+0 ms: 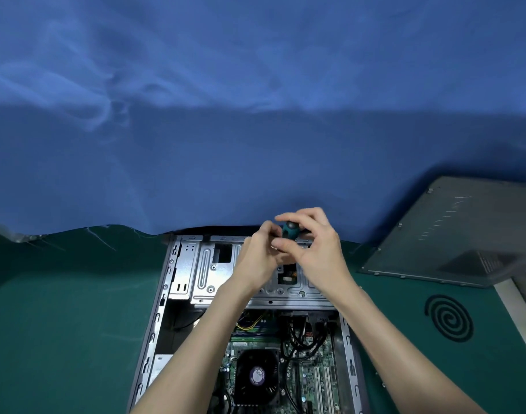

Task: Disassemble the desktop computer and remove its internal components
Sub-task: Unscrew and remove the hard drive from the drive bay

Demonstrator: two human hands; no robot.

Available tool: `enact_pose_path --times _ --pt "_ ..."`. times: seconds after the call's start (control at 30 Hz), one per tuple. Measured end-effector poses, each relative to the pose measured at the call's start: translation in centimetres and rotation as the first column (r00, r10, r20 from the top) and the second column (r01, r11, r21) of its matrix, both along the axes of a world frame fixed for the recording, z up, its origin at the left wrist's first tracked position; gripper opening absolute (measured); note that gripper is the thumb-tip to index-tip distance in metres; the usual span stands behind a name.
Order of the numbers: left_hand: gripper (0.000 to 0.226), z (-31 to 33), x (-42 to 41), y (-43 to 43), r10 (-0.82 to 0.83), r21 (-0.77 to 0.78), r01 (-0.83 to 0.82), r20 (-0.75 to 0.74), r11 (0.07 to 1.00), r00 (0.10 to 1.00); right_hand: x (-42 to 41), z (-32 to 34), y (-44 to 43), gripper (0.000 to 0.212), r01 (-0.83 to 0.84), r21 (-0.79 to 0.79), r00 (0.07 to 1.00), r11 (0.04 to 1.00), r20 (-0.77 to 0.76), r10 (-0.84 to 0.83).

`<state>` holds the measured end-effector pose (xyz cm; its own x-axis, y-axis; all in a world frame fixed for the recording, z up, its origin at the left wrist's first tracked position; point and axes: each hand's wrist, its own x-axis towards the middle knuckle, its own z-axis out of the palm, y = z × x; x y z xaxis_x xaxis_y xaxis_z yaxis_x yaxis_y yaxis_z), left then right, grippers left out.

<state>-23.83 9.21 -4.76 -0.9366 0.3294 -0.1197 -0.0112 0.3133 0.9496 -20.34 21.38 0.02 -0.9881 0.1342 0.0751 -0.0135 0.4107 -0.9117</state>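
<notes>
An open desktop case lies on its side on the green mat, its motherboard and black CPU fan showing at the bottom. A silver drive cage fills the far end. Above that cage my right hand curls its fingers round the teal handle of a screwdriver, held upright. My left hand meets it from the left, fingertips pinching the same handle lower down. The screwdriver's shaft and tip are hidden behind my hands.
The removed grey side panel lies at the right, partly on the blue cloth that covers the back. A black spiral mark is on the green mat. Black and yellow cables cross the motherboard.
</notes>
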Motion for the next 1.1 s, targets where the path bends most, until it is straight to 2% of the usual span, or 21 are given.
enact_pose_path --times 0.07,0.17,0.23,0.3,0.37,0.43,0.53,0.6,0.7,0.77,0.83,0.93,1.0,1.1 --pt "0.031 0.0 -0.1 -0.2 -0.055 0.068 0.052 0.034 0.996 0.998 -0.1 -0.1 0.2 0.041 0.024 -0.044 1.000 0.999 -0.008 -0.025" --pt "0.020 -0.4 -0.2 -0.2 -0.038 -0.014 0.038 -0.005 0.999 0.999 -0.2 0.0 0.5 0.042 0.012 -0.151 1.000 0.988 0.026 -0.009" --pt "0.026 -0.7 0.0 0.0 0.023 -0.084 -0.027 -0.051 0.996 0.998 -0.1 -0.2 0.3 0.036 -0.003 -0.068 1.000 0.998 0.012 0.004" --pt "0.027 -0.7 0.0 0.0 0.010 -0.068 -0.012 -0.035 0.998 0.999 -0.1 -0.5 0.1 0.038 0.030 -0.006 1.000 1.000 -0.010 -0.030" --pt "0.029 -0.8 -0.1 0.0 -0.054 -0.004 0.054 0.028 0.999 0.998 -0.2 -0.7 0.5 0.047 0.062 -0.047 0.998 0.997 -0.026 -0.063" --pt "0.028 -0.9 -0.2 -0.1 -0.068 0.016 0.068 0.031 0.998 0.997 -0.2 -0.6 1.0 0.052 0.055 -0.104 0.998 0.993 -0.001 -0.056" --pt "0.013 -1.1 -0.1 0.1 -0.009 -0.003 0.009 0.008 1.000 1.000 -0.2 -0.5 1.0 0.040 0.024 -0.069 1.000 0.997 -0.011 -0.024" --pt "0.016 -0.8 -0.2 0.3 0.022 -0.033 -0.022 -0.009 0.999 1.000 -0.2 -0.5 0.7 0.040 0.044 -0.032 0.999 0.999 -0.015 -0.044" --pt "0.023 -0.6 -0.4 0.3 -0.048 0.022 0.048 0.014 0.999 0.999 -0.3 -0.5 0.8 0.045 0.055 -0.105 0.998 0.993 -0.025 -0.058" --pt "0.020 -0.5 -0.4 0.3 -0.072 0.033 0.071 0.018 0.997 0.997 -0.3 -0.3 0.8 0.043 0.049 -0.165 0.999 0.985 -0.004 -0.051" --pt "0.010 -0.7 -0.3 0.3 -0.022 -0.037 0.021 -0.028 0.999 0.999 -0.3 -0.4 0.5 0.036 0.045 -0.126 0.999 0.991 -0.018 -0.048" --pt "0.030 -0.8 0.0 0.6 0.048 -0.113 -0.054 -0.056 0.992 0.997 -0.3 -0.8 0.2 0.036 0.067 -0.043 0.997 0.997 -0.035 -0.068" --pt "0.036 -1.0 0.1 0.5 0.059 -0.128 -0.060 -0.015 0.990 0.998 -0.3 -0.9 0.4 0.043 0.080 -0.105 0.997 0.991 -0.013 -0.082" --pt "0.039 -1.7 0.2 -0.1 0.057 -0.282 -0.072 -0.063 0.957 0.996 -0.3 -0.9 0.9 0.042 0.074 -0.151 0.997 0.986 0.003 -0.074"
